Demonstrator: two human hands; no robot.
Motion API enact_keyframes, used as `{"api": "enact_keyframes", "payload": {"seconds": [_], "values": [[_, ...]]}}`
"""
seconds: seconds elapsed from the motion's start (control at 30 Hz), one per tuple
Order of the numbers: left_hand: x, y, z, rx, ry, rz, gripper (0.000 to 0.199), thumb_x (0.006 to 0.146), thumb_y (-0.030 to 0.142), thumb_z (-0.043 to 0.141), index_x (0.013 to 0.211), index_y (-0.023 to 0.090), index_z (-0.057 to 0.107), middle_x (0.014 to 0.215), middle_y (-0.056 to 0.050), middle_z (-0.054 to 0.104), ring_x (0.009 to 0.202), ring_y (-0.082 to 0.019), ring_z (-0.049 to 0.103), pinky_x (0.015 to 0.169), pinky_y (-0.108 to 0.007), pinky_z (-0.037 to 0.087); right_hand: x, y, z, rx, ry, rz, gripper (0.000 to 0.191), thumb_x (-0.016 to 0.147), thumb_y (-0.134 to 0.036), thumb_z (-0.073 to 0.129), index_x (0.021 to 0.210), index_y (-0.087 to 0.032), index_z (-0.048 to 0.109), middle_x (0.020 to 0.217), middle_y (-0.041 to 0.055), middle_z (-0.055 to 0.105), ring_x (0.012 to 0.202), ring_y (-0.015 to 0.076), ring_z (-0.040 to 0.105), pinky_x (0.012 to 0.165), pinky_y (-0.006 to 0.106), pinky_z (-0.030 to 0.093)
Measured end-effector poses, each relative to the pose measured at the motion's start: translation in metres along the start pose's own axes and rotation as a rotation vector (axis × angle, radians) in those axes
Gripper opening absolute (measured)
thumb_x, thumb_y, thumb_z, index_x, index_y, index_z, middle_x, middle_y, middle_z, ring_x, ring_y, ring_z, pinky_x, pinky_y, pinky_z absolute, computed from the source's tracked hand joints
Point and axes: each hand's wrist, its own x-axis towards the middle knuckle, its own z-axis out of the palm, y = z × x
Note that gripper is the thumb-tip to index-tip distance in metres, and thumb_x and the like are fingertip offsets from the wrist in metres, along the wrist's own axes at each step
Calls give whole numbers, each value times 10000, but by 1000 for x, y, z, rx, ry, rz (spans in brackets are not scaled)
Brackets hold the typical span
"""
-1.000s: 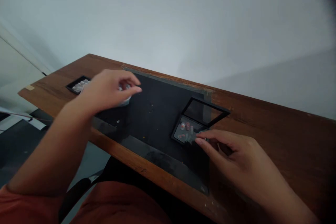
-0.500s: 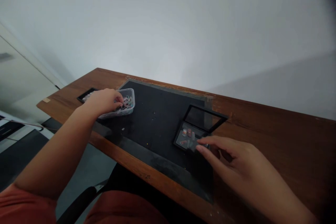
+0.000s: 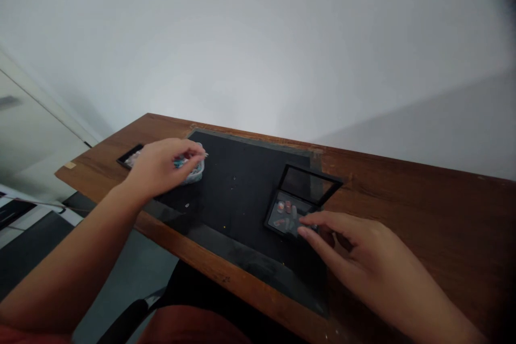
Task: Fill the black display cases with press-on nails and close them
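Observation:
Above a clear plastic tub [image 3: 195, 176] of small mixed pieces, my left hand [image 3: 165, 164] pinches a tiny pale piece [image 3: 206, 155] between thumb and fingers. The hand hides much of the tub. At the right, my right hand [image 3: 355, 252] is beside an open black case [image 3: 274, 220] with its framed lid [image 3: 310, 183] raised. Its thumb and forefinger are apart at the case's right edge, with nothing seen between them. Several small pink, orange and clear pieces [image 3: 287, 207] lie in the case.
A small black tray [image 3: 123, 161] with pale pieces stands left of the tub. A black mat [image 3: 237, 188] covers part of the wooden table [image 3: 403, 188]. Small specks lie on the mat. Behind rises a wall [image 3: 258, 54]. A chair [image 3: 124, 317] is below.
My left hand has lifted out of the tub and moved slightly right with a tiny piece in its fingertips. My right hand has hardly moved. The view has shifted slightly.

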Motion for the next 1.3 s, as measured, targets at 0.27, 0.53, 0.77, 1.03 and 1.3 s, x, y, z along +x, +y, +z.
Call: {"api": "enact_keyframes", "payload": {"seconds": [0.27, 0.53, 0.77, 1.03, 1.3], "values": [[15, 74, 52, -193, 34, 457, 254, 1122, 336, 608, 1093, 268, 851, 885, -6, 871, 784, -186, 808, 674, -300, 511, 4, -8, -3, 46, -5, 36, 178, 1027, -310, 716, 1024, -264, 888, 787, -13, 828, 591, 142, 675, 562, 270, 470], [9, 117, 86, -395, 152, 702, 139, 1069, 208, 667, 1018, 266, 783, 754, 22, 818, 618, -162, 726, 614, -312, 534, 5, -10, 2, 237, -1, -33, 101, 985, -315, 831, 999, -215, 835, 887, -6, 825, 734, 126, 681, 697, 262, 498], [-2, 116, 92, -548, 29, 587, 107, 1089, 225, 644, 1085, 298, 722, 758, 46, 794, 589, -149, 679, 606, -335, 492, 4, -14, 2, 221, -13, -51, 100, 1023, -294, 823, 987, -202, 837, 814, -29, 754, 720, 104, 666, 677, 248, 476], [0, 110, 94, -613, -41, 529, 110, 1104, 277, 631, 1071, 309, 731, 729, 53, 764, 582, -149, 669, 596, -329, 476, 4, -20, 3, 184, 25, -23, 60, 1041, -301, 809, 1008, -251, 806, 839, -33, 797, 650, 109, 665, 652, 273, 526], [7, 109, 84, -589, -39, 575, 134, 1103, 260, 637, 1052, 294, 757, 776, 50, 828, 602, -141, 722, 585, -311, 528, 1, -20, 2, 142, 9, 25, 58, 1055, -328, 781, 1088, -303, 822, 851, -6, 818, 647, 160, 692, 707, 339, 640]]}}
